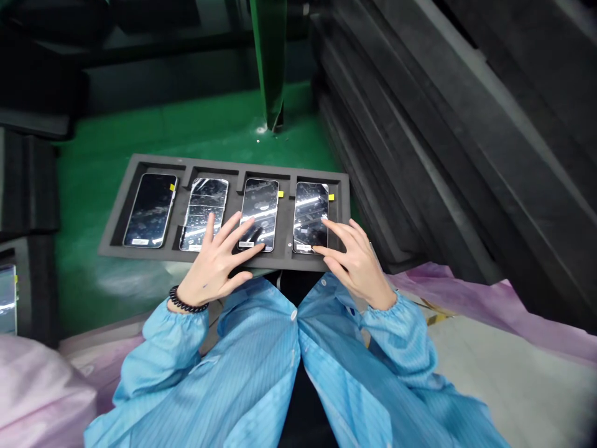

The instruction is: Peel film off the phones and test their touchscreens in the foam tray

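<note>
A dark foam tray [108, 246] lies across in front of me, with several phone screens in its compartments. My left hand [217, 258], a black coiled band at its wrist, spreads its fingers over the second screen [208, 190] and the third screen [261, 196]. My right hand [354, 261] reaches with outstretched fingers to the rightmost screen [310, 202], fingertips on or just over its lower right part. The leftmost screen [150, 208] has no hand near it. Yellow tabs show on three of the screens, and white labels lie along the lower edges.
Beneath the tray is a green surface [181, 127], with a green post [270, 62] behind. Stacked dark foam trays [420, 137] rise along the right. Another screen [7, 298] sits in dark foam at far left. Pink sheeting [466, 295] lies at right, and pink fabric [41, 392] at lower left.
</note>
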`<action>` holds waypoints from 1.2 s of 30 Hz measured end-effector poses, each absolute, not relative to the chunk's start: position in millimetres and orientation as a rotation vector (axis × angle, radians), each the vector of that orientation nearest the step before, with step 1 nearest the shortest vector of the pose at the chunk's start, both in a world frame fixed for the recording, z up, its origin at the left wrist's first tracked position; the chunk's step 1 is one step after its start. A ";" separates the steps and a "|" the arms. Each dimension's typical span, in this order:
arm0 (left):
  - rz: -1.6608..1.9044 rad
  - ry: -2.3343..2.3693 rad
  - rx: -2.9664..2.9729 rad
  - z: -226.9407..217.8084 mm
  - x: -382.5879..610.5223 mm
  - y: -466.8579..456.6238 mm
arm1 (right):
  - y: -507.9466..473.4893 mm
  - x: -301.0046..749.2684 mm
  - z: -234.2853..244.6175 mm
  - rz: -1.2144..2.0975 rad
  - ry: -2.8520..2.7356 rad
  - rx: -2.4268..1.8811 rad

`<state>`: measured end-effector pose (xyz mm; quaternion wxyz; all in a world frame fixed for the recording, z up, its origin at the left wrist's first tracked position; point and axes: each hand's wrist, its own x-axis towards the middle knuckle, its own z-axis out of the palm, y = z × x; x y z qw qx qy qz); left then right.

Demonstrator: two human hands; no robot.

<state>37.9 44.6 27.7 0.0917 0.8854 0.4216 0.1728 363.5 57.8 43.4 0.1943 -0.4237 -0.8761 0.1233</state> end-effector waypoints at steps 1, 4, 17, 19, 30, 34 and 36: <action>0.498 1.234 2.625 27.3 40.0 45.7 | 57.4 364.2 43.4 0.347 -2.450 -1.194; 0.441 1.193 2.599 26.3 43.7 47.9 | 56.7 366.8 43.3 0.350 -2.431 -1.199; 0.719 1.335 2.482 17.4 38.9 47.9 | 65.5 350.3 36.5 0.320 -2.495 -1.322; 0.724 1.359 2.453 15.6 40.7 48.6 | 69.0 343.7 34.8 0.333 -2.519 -1.324; 0.804 1.438 2.335 14.6 43.0 47.1 | 74.1 360.2 26.8 0.234 -2.223 -1.582; 0.796 1.497 2.347 30.6 39.5 54.5 | 75.4 361.6 27.8 0.241 -2.150 -1.590; 0.778 1.515 2.404 43.7 35.3 69.3 | 80.6 359.7 28.5 0.245 -2.139 -1.586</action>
